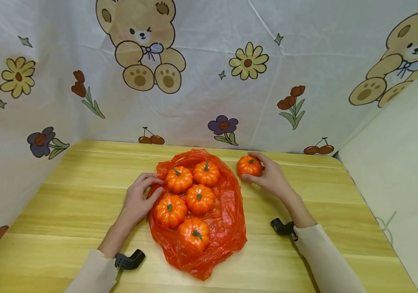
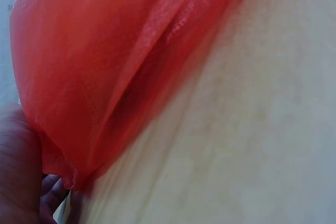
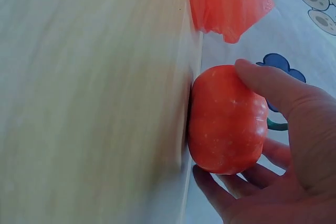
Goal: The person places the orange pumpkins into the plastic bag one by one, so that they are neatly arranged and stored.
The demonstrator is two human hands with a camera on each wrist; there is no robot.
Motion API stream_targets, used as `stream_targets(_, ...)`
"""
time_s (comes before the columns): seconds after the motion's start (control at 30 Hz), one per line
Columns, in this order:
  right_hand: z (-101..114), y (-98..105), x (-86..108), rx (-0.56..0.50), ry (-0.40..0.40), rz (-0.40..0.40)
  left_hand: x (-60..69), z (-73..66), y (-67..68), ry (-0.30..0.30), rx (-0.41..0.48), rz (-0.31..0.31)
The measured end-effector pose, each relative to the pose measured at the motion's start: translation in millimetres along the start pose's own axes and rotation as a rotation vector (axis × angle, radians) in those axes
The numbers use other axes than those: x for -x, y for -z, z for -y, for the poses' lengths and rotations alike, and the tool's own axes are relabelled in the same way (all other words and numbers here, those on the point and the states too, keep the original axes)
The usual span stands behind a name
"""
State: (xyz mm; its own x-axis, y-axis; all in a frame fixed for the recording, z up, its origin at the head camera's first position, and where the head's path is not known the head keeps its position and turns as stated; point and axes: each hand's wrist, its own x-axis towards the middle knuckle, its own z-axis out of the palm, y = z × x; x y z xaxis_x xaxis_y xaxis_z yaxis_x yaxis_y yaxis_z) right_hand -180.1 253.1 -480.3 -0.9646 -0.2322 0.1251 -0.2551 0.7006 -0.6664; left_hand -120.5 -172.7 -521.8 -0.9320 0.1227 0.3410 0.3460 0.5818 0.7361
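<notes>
An orange-red plastic bag (image 1: 231,215) lies spread and open on the table, with several small orange toy pumpkins (image 1: 200,199) with green stems inside. At its left rim my left hand (image 1: 137,199) pinches the plastic between thumb and fingers; the left wrist view shows the bag (image 2: 79,77) bunched there, fingertips partly hidden. To the right of the bag, my right hand (image 1: 273,179) grips another pumpkin (image 1: 248,166), thumb on the near side and fingers round the far side. Seen from the right wrist, this pumpkin (image 3: 226,124) sits at the tabletop, its stem towards the palm.
The light wooden table (image 1: 304,195) ends at a cloth backdrop (image 1: 201,101) printed with bears and flowers. A pale wall (image 1: 407,154) stands along the right side. Black wrist devices (image 1: 131,259) are worn at both cuffs.
</notes>
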Motion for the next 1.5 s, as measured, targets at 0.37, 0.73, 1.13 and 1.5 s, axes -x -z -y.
stream_targets(0.37, 3, -1, 1.5, 0.015, 0.022, 0.030, -0.8, 0.9, -0.6, -0.012, 0.009, -0.008)
stream_targets(0.73, 12, 6, 16.9, -0.027, 0.067, -0.006, -0.1, -1.5, 0.0, -0.001, 0.008, 0.001)
stream_targets(1.13, 39, 7, 37.0, -0.058, 0.160, 0.030, -1.6, -0.9, 0.4, -0.011, 0.008, -0.003)
stream_targets(1.5, 73, 4, 59.8, -0.073, 0.264, 0.078, -0.7, -1.2, 0.7, -0.011, 0.010, -0.005)
